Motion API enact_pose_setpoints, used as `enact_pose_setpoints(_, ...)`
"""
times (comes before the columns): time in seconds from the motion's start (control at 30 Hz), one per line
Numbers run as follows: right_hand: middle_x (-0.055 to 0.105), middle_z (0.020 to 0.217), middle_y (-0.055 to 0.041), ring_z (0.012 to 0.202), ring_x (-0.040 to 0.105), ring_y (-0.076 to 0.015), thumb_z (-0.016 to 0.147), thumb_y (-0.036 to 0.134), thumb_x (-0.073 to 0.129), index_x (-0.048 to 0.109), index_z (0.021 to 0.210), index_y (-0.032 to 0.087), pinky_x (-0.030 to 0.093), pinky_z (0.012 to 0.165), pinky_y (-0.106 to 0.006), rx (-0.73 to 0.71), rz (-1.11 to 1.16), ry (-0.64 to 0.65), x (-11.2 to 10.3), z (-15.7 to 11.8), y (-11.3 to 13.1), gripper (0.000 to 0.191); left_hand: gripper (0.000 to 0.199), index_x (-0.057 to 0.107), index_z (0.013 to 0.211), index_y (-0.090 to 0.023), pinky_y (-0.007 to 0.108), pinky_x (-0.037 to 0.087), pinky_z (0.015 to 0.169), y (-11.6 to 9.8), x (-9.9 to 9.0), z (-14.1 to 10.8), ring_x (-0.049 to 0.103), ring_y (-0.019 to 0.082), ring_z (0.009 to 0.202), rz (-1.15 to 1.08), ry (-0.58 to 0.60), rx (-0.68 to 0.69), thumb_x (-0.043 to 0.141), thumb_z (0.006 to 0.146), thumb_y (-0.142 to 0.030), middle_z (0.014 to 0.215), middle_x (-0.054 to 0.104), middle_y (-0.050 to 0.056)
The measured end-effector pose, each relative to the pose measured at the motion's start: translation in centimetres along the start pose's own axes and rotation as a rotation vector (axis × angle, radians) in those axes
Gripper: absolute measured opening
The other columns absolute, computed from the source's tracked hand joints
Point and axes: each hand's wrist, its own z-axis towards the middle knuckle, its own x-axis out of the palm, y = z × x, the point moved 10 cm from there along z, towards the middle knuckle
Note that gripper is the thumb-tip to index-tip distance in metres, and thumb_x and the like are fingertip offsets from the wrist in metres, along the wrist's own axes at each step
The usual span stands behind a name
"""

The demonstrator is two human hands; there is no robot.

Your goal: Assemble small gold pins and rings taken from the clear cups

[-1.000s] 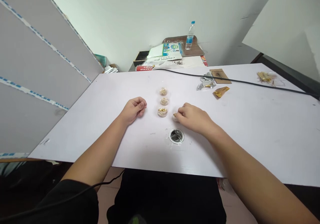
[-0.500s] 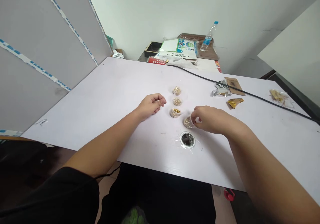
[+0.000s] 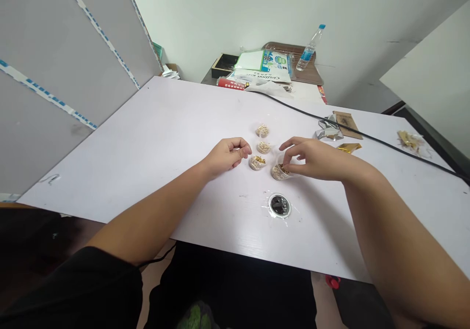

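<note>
My right hand (image 3: 312, 158) reaches over a small clear plastic cup (image 3: 279, 173) holding short pale sticks with dark tips. Its thumb and a finger pinch at the tips inside the cup, while another finger stays raised; what is between them is hidden. To the left, my left hand (image 3: 229, 156) hovers with thumb and fingers pressed together; anything inside the pinch is too small to make out. Beside it stand a cup of gold-tipped sticks (image 3: 257, 162), a cup of pale sticks (image 3: 263, 147) and, farthest back, another cup of pale sticks (image 3: 262, 130).
A round black disc (image 3: 279, 205) is taped to the white table (image 3: 205, 211) near me. A black cable (image 3: 304, 114) crosses the back right, by silver wrapping (image 3: 329, 132), a brown packet (image 3: 347, 124) and gold foil (image 3: 349, 147). A water bottle (image 3: 310, 48) stands behind.
My right hand has shifted from the cup's right rim to above its opening, with one finger lifted. My left hand has moved slightly right, closer to the cups.
</note>
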Motion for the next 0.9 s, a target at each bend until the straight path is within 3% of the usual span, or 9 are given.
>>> enact_pose_setpoints(0.17,0.061,0.124,-0.0058,0.096,0.064,-0.0216,0.081,0.03,0.06,0.069,0.072,0.023,0.05,0.086,-0.038,-0.124,0.089,-0.208,-2.9,-1.5,0.8,0.014,0.034,0.058,0.081,-0.012,0.017,0.028,0.043,-0.7,0.3,-0.3,0.039,0.002,0.045,-0.027,0.009,0.038,0.074,0.083,-0.042,0.061,0.051,-0.002)
enact_pose_setpoints(0.33,0.064,0.108,-0.0075,0.116,0.058,-0.0269,0.081,0.024,0.061,0.061,0.068,0.023,0.049,0.095,-0.043,-0.381,0.171,-0.395,-4.1,-4.4,4.2,0.013,0.051,0.061,0.079,-0.012,0.018,0.031,0.04,-2.4,1.4,-1.3,0.045,0.003,0.042,-0.052,0.018,0.093,0.076,0.074,-0.059,0.068,0.059,0.001)
enact_pose_setpoints(0.5,0.064,0.079,-0.0035,0.09,0.065,-0.0208,0.081,0.014,0.06,0.055,0.073,0.024,0.055,0.077,-0.038,-0.567,0.295,-0.657,-4.1,-6.6,6.9,0.014,0.05,0.065,0.074,-0.01,0.019,0.034,0.038,-2.9,4.1,-2.6,0.047,0.004,0.038,-0.011,0.125,0.058,0.078,0.072,-0.058,0.063,0.062,0.003)
enact_pose_setpoints(0.63,0.068,0.082,-0.0033,0.075,0.065,-0.0156,0.083,0.012,0.058,0.06,0.08,0.024,0.055,0.065,-0.031,-0.603,0.28,-0.724,-2.7,-6.8,7.8,0.012,0.044,0.065,0.071,-0.01,0.018,0.037,0.039,-2.3,5.8,-3.1,0.051,0.006,0.042,-0.017,0.189,0.018,0.081,0.071,-0.051,0.061,0.062,0.002)
enact_pose_setpoints(0.77,0.069,0.072,-0.0013,0.063,0.063,-0.0138,0.085,0.015,0.057,0.061,0.077,0.025,0.053,0.059,-0.028,-0.593,0.229,-0.746,-1.8,-6.8,8.1,0.014,0.044,0.064,0.07,-0.01,0.016,0.038,0.038,-1.7,6.2,-3.1,0.051,0.006,0.044,-0.039,0.188,-0.012,0.08,0.073,-0.051,0.059,0.059,0.002)
enact_pose_setpoints(0.9,0.061,0.054,0.0023,0.049,0.058,-0.0101,0.086,0.017,0.052,0.059,0.07,0.025,0.048,0.049,-0.022,-0.455,0.217,-0.772,-1.4,-6.7,7.5,0.019,0.046,0.061,0.073,-0.011,0.016,0.039,0.038,-1.6,6.3,-3.0,0.052,0.006,0.046,-0.053,0.179,-0.008,0.078,0.074,-0.053,0.062,0.059,0.002)
